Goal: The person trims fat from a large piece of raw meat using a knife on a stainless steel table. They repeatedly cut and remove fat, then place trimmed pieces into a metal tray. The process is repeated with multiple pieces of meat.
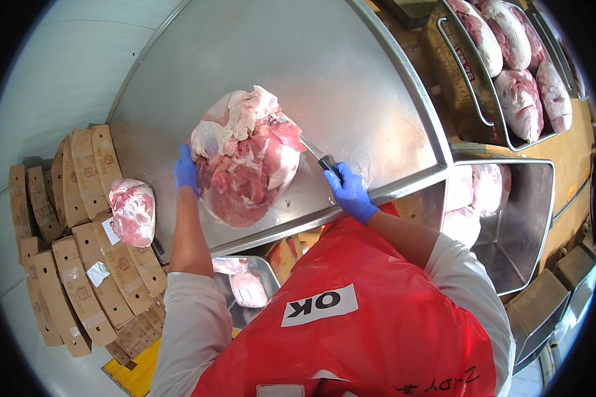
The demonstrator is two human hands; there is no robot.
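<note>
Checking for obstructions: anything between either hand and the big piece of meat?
Nothing visible blocks the left hand; it is against the left side of the meat. Between the right hand and the meat, only the knife it holds, its blade reaching the meat's right edge.

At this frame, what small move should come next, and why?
Probably a short, careful stroke of the knife at the meat's right edge: the blade appears to meet it there, the right hand grips the handle, and the left hand braces the opposite side, away from the blade.
</note>
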